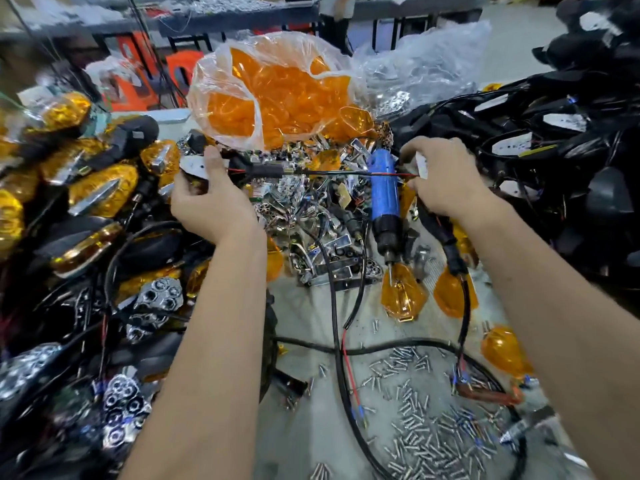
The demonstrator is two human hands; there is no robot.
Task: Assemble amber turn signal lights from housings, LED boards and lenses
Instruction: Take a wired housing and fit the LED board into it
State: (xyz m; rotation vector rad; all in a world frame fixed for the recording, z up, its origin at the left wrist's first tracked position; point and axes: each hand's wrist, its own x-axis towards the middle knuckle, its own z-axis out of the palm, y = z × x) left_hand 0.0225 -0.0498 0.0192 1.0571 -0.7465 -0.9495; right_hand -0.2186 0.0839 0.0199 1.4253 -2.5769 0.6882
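Note:
My left hand (207, 199) grips a black housing with a chrome reflector (192, 166) at the middle left. A thin red and black wire (339, 173) runs taut from that housing to my right hand (446, 181), which pinches its far end. A black stalk (438, 230) hangs below my right hand. The blue electric screwdriver (384, 199) lies under the wire, tip down on a loose amber lens (401, 296). A clear bag of amber lenses (277, 95) stands behind.
Finished amber lights (100, 188) are heaped at the left. Black housings with wires (554, 143) pile up at the right. Chrome reflectors (311, 230) fill the middle. Several loose screws (422, 417) and black cables (336, 341) lie on the grey table in front.

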